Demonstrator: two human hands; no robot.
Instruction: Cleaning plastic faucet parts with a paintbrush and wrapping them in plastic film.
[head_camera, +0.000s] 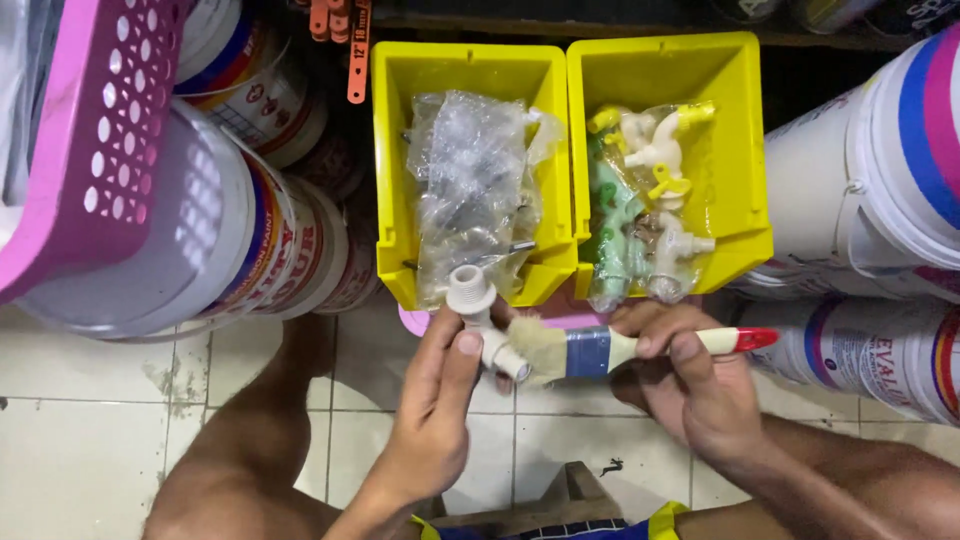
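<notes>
Left yellow bin (395, 180): crumpled clear plastic bag (470, 180). To its right, a second clear bag (640, 210) of white, green and yellow fittings. To its left, white buckets with red-blue-yellow labels (290, 240); far right, similar banded labels (905, 360).

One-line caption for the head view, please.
Left hand holds a white plastic tap while right hand brushes it with a paintbrush, before two yellow bins.

Single head-mounted view, facing steeply down at close range; two yellow bins (738, 150) fill the upper centre, tiled floor (90, 440) the lower left.
</notes>
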